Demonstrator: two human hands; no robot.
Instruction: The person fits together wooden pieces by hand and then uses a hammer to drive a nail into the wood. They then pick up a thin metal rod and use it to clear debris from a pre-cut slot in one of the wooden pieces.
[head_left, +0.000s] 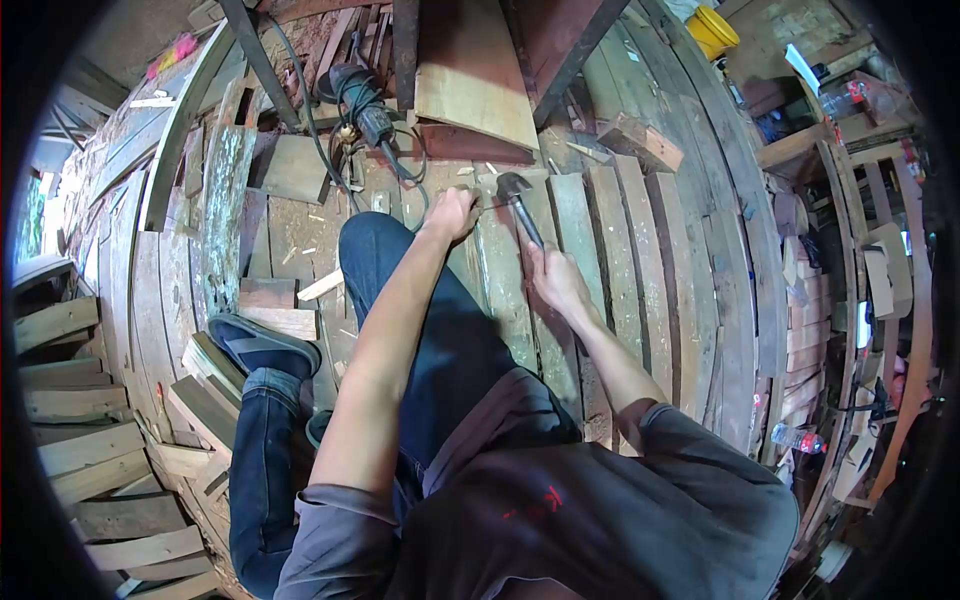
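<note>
My right hand is wrapped round the handle of a hammer, whose dark metal head lies just above the boards, up and to the left of the hand. Close to the hammer head, on its left, my left hand is closed at the end of a wooden plank. What its fingers hold is too small to make out. Several worn planks lie side by side to the right of the hammer.
A power tool with a cord rests beyond my left hand, beside a leaning plywood sheet. A wood block lies at the upper right. Cut wood pieces pile up at the left, and a plastic bottle is at the right.
</note>
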